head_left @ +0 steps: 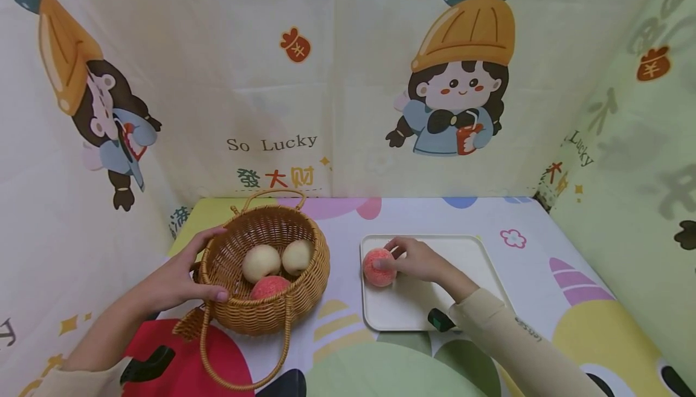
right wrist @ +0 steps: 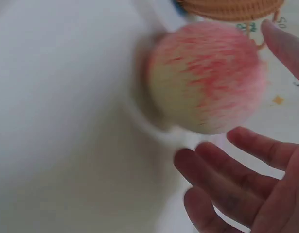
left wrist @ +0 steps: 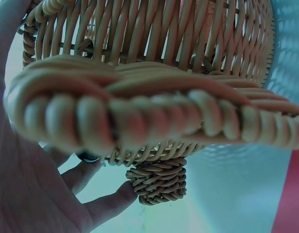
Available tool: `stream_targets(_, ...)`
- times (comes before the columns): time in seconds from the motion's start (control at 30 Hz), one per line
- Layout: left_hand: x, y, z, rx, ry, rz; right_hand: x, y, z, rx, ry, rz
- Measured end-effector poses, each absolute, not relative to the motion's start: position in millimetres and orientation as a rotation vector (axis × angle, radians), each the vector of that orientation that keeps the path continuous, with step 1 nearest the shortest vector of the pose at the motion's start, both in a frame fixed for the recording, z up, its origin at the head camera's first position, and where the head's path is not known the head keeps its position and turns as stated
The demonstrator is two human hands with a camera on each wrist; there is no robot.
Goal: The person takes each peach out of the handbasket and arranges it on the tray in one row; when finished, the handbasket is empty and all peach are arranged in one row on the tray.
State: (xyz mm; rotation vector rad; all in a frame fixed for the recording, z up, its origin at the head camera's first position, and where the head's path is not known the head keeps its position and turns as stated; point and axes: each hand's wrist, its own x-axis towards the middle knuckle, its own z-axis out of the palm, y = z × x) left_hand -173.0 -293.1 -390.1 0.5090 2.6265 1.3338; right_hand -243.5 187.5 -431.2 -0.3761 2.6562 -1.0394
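Observation:
A brown wicker basket (head_left: 321, 264) stands left of centre, with two pale round fruits (head_left: 261, 263) and a red peach (head_left: 270, 287) inside. My left hand (head_left: 176, 276) grips its left side, thumb over the rim. In the left wrist view, fingertips of the left hand (left wrist: 52, 194) are by a small woven block (left wrist: 159, 180) on the basket. Over the left edge of a white tray (head_left: 435, 300), my right hand (head_left: 418, 261) pinches a red-and-yellow peach (head_left: 375, 271) with thumb and fingers. The peach (right wrist: 207, 77) overlaps the tray's blurred rim in the right wrist view.
One looped basket handle (head_left: 285, 342) hangs toward me; another handle (head_left: 272, 191) stands at the back. The tabletop (head_left: 337, 222) carries a colourful printed cloth. Cartoon-printed fabric (head_left: 353, 83) walls in the back and both sides.

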Motion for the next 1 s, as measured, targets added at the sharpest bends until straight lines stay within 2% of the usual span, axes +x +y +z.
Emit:
stream_targets(0.23,-173,-294,-390,0.489,2.609,1.339,-251,163,-391,-0.508,2.807,-1.093)
stream_targets(0.57,-173,-291,-392,0.483,2.594,1.362,-239,58,-343,-1.018,2.497,-1.418)
stream_targets(0.77,-174,-293,-392,0.493,2.604,1.343,-236,12,-343,-1.008,2.331,-1.311)
stream_targets(1.0,-174,-293,-391,0.498,2.600,1.353,-240,-18,-351,-0.948,2.181,-1.131)
